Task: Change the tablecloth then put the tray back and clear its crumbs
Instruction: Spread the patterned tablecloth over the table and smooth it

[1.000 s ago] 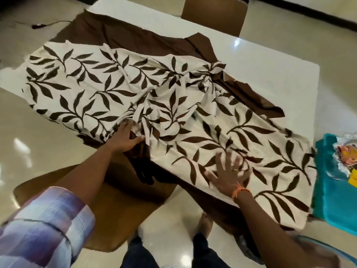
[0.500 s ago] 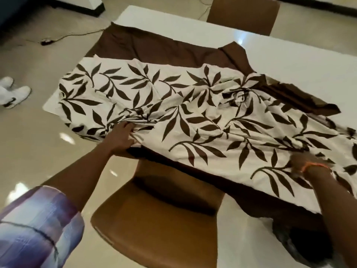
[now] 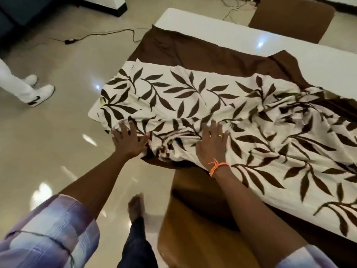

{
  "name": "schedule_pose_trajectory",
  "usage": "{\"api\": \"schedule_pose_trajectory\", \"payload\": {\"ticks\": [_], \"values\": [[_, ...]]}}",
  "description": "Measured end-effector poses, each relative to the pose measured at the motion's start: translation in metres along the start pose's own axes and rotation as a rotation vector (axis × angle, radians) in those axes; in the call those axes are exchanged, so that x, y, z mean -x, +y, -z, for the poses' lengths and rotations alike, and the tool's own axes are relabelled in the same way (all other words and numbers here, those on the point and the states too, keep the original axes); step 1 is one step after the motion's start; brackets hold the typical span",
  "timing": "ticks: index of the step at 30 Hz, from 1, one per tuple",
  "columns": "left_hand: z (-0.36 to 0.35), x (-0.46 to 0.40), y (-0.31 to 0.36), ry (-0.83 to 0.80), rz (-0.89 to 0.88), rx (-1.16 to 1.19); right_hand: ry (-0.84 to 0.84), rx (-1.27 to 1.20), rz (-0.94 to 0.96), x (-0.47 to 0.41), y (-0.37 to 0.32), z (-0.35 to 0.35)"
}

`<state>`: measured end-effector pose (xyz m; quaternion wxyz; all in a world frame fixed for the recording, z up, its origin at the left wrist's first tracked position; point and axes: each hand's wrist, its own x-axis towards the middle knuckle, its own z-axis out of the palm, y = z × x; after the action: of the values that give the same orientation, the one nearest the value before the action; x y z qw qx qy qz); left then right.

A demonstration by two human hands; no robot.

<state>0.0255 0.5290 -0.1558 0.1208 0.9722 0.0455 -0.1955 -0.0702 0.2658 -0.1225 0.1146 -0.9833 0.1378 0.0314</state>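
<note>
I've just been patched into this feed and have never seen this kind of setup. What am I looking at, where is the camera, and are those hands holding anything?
There is no machine here: a person works with bare hands, and the single camera sits on their head, looking forward and down. The left hand and right hand lie flat, fingers spread, on a cream tablecloth with a brown leaf print and a plain brown border. They press on it rather than grip it. The cloth is rumpled, bunched between the hands, and covers only part of the white table. A brown chair stands below the near edge, another at the far side. No tray is in view.
</note>
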Motion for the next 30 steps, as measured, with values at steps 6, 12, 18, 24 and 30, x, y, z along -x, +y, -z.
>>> {"api": "schedule_pose_trajectory", "payload": {"ticks": [6, 12, 18, 24, 30], "values": [[0.05, -0.105, -0.104, 0.071, -0.371, -0.222, -0.317, 0.031, -0.172, -0.061, -0.114, -0.038], [0.114, -0.201, -0.137, -0.164, -0.432, -0.229, -0.465, 0.045, -0.315, -0.11, -0.182, -0.04], [0.14, -0.245, -0.115, -0.233, -0.485, -0.311, -0.478, -0.03, -0.392, -0.141, -0.203, -0.05], [0.173, -0.276, -0.085, -0.001, -0.885, -0.511, -0.368, -0.03, -0.472, -0.17, -0.21, -0.048], [0.187, -0.328, -0.03, -0.154, -1.214, -0.518, 0.089, 0.014, -0.876, -0.222, -0.235, -0.042]]}}
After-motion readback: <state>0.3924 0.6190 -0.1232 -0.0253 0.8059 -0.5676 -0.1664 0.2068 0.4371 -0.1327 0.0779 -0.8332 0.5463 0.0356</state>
